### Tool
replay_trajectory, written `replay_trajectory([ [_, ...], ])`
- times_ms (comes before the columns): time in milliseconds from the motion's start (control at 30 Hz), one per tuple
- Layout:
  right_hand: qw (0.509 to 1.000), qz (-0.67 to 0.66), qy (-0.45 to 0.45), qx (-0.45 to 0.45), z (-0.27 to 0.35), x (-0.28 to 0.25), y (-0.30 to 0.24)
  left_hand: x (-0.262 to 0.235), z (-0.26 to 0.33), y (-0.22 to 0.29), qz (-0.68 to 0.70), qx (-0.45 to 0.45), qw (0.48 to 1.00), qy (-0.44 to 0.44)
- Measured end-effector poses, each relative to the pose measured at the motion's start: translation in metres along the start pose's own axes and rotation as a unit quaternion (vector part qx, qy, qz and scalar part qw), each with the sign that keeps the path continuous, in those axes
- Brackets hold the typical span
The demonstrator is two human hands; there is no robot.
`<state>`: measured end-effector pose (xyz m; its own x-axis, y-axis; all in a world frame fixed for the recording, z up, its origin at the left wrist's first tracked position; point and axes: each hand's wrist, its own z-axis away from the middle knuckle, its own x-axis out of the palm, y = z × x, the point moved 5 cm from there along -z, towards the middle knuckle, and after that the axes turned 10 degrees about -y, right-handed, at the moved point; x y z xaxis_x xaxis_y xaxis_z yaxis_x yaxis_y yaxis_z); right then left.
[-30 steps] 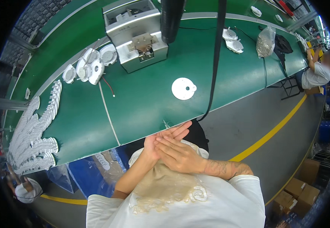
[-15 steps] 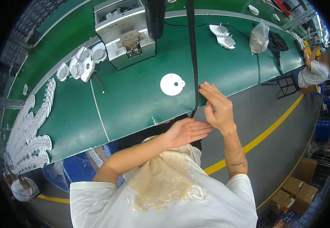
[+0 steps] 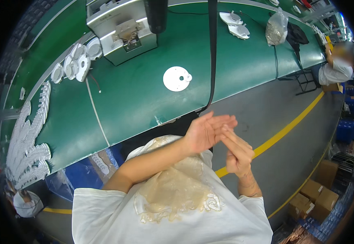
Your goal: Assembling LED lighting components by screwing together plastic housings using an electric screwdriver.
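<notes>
1. The white round disc (image 3: 177, 78), with a small hole and a little tab at its rim, lies flat on the green tabletop (image 3: 144, 101), alone and well apart from both hands. It is the nearest loose piece to them.
2. The left hand (image 3: 204, 132) is held palm-up above the lap, fingers spread, its grip released and empty. The right hand (image 3: 236, 152) stands just beside it, fingers straight and touching or nearly touching the left fingertips, also released and holding nothing.
3. Risk, as I judge it: both hands are off the tabletop and beyond its near edge, so a hurried reach for the disc would pass close to the black strap (image 3: 212, 53) hanging down across the surface and could snag it.
4. The disc is thin and flat, likely hard to lift with bare fingertips; a scraping pinch may push it toward the grey metal machine (image 3: 122, 32).
5. Farther left, the small white parts (image 3: 75, 65) and the fanned rows of white pieces (image 3: 26, 138) sit loosely stacked; a sweeping forearm could topple them.
</notes>
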<state>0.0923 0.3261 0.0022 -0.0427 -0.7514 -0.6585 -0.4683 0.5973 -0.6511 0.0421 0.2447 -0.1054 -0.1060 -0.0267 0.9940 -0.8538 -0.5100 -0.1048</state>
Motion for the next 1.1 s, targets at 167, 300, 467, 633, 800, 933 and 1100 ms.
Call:
replay_trajectory([
  [167,0.988,-0.072,0.134,0.029,-0.005,-0.001,0.006,0.013,0.084,0.024,-0.009,0.013,0.997,0.079],
  [300,0.979,-0.175,0.104,0.03,-0.01,0.02,0.005,0.112,0.155,0.114,0.035,0.215,0.974,0.065],
  [467,0.961,-0.258,-0.043,-0.094,-0.044,0.056,-0.036,0.257,0.136,0.248,-0.461,0.554,0.69,0.068],
  [633,0.944,-0.251,-0.128,-0.171,-0.081,0.081,-0.074,0.274,0.052,0.318,-0.716,0.435,0.537,0.1],
  [800,0.945,-0.233,-0.183,-0.142,-0.102,0.107,-0.077,0.254,0.02,0.331,-0.81,0.301,0.489,0.124],
  [933,0.926,-0.257,-0.232,-0.149,-0.114,0.134,-0.08,0.276,0.077,0.359,-0.788,0.418,0.44,0.098],
  [1100,0.946,-0.189,-0.19,-0.182,-0.129,0.152,-0.067,0.264,0.184,0.443,-0.852,0.354,0.215,0.319],
])
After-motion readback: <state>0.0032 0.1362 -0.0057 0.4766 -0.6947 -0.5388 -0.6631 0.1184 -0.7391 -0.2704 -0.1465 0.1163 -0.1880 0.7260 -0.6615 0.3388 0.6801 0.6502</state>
